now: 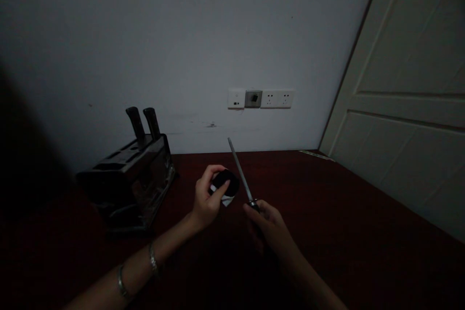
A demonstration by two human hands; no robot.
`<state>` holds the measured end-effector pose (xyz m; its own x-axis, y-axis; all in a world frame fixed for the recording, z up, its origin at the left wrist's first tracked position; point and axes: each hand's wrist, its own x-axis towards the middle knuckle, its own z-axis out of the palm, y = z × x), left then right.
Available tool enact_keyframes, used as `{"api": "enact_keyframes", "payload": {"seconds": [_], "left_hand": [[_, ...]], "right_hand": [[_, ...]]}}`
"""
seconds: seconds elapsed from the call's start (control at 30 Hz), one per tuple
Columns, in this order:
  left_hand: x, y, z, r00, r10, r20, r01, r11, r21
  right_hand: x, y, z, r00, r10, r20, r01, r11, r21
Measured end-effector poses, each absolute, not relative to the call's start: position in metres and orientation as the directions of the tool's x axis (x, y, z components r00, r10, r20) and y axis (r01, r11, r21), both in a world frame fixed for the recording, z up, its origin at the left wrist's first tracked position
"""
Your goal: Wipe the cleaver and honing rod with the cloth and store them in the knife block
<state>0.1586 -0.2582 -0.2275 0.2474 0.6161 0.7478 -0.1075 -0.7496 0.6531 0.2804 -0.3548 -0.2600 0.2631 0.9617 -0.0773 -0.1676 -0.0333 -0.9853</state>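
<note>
My right hand (267, 225) is wrapped round the dark handle of a honing steel (240, 169), whose thin grey rod points up and away to the left. In my left hand (209, 198) is a round black pad with white on its underside (228, 179), pinched between thumb and fingers. Its exact kind is hard to make out in the dim light. The pad is just left of the rod, apart from it. To the left stands a black knife block (123, 179) with two dark-handled knives (136, 123) upright in its slots; their blades are hidden.
Everything stands on a dark red tabletop (327, 193) against a pale wall (181, 48). Wall sockets and a switch (269, 99) sit above the table's back edge. A panelled door (403, 106) rises on the right. A thin light strip (316, 155) lies near the back right corner.
</note>
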Motion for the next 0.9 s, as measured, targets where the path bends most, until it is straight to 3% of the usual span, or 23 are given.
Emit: {"api": "enact_keyframes", "payload": {"seconds": [0.2,0.53,0.73,0.9], "left_hand": [[0.159,-0.254,-0.225,0.255,0.443,0.859,0.008,-0.89,0.457],[0.165,-0.259,-0.232,0.357,0.069,0.932,-0.171,-0.976,0.138],[0.172,-0.263,-0.253,0.393,0.072,0.917,-0.23,-0.958,0.173],[0.173,-0.267,-0.26,0.399,0.14,0.906,-0.187,-0.955,0.229]], "right_hand": [[0.283,-0.356,-0.255,0.302,0.953,0.023,-0.107,0.058,-0.993],[0.278,-0.351,-0.27,0.359,0.93,0.075,-0.111,0.122,-0.986],[0.278,-0.352,-0.269,0.378,0.887,0.265,0.048,0.267,-0.962],[0.277,-0.355,-0.273,0.359,0.903,0.237,0.089,0.219,-0.972]]}}
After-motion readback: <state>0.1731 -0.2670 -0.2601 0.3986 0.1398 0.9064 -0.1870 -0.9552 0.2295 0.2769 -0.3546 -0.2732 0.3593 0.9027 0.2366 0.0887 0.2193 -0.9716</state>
